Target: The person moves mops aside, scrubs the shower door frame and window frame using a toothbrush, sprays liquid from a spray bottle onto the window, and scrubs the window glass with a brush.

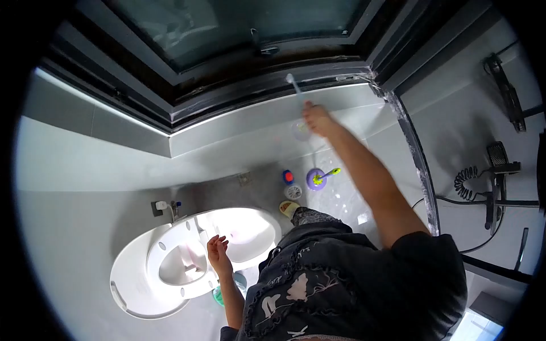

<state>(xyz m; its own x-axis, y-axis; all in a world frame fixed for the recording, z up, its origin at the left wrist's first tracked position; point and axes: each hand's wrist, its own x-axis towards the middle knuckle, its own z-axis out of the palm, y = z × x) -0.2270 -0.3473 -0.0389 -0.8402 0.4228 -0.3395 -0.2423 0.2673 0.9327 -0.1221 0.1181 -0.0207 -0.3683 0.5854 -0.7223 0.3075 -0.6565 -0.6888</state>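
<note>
My right hand reaches forward, its fingers closed round the pale handle of what looks like a toothbrush. The brush's white head is up against the lower track of the dark window frame, slightly blurred; whether it touches cannot be told. My left hand hangs over the edge of the white toilet, its fingers loosely bent and apart, with nothing in them. Above the track stands a window pane with a handle.
On the floor are a purple round dish with a green-handled brush, a blue-and-red item and a white slotted round piece. A green-rimmed bin stands by the toilet. A coiled hose hangs right, beyond a dark upright frame.
</note>
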